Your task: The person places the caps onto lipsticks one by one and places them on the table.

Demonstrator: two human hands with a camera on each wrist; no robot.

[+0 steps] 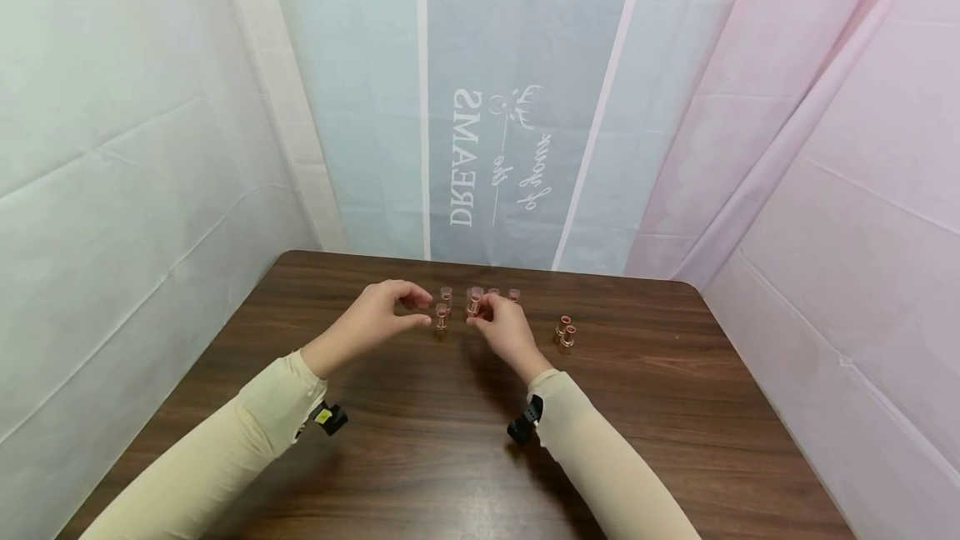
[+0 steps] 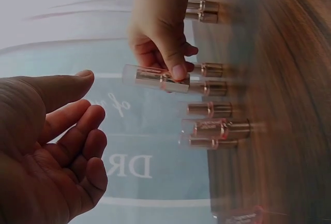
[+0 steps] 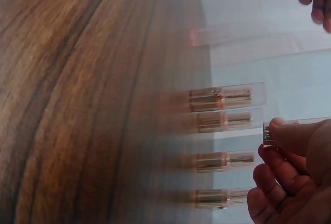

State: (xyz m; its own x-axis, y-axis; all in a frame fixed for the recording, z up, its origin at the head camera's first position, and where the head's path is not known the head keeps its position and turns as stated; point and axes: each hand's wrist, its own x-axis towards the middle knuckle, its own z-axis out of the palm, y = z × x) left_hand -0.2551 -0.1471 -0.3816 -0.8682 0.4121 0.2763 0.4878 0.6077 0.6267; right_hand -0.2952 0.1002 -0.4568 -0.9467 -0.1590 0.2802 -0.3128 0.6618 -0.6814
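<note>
- Tube of shiny rose-gold, metallic look with a clear, plastic-like cover: hovering off the table, tilting in the right hand.
- Right hand, bare, cream-sleeved: pinching that tube by its lower body between thumb and fingers.
- Left hand, bare, cream-sleeved: hanging at nine o'clock from the held tube in the head view, thumb extending, fingers curving loosely, gripping nothing.
- Handling, by judgement: tube probably weighing little, feeling stiff and rather slippery; cover possibly cracking or sliding under a squeeze; rose-gold lower body offering the surer hold.
- Two similar clear-covered tubes: standing at eight to nine o'clock, the nearer one crowding the left fingertips.
- Three more clear-covered tubes: standing between twelve and three o'clock, partly hiding behind the held tube and right hand; likely toppling if knuckles are brushing them.
- Two rose-gold tubes, seemingly lacking covers: standing close together at four o'clock, well apart from the rest.
- Dark brown wood-grain table: supporting all standing tubes.
- Blue-grey lettered curtain: hanging at twelve o'clock, beyond the table.
</note>
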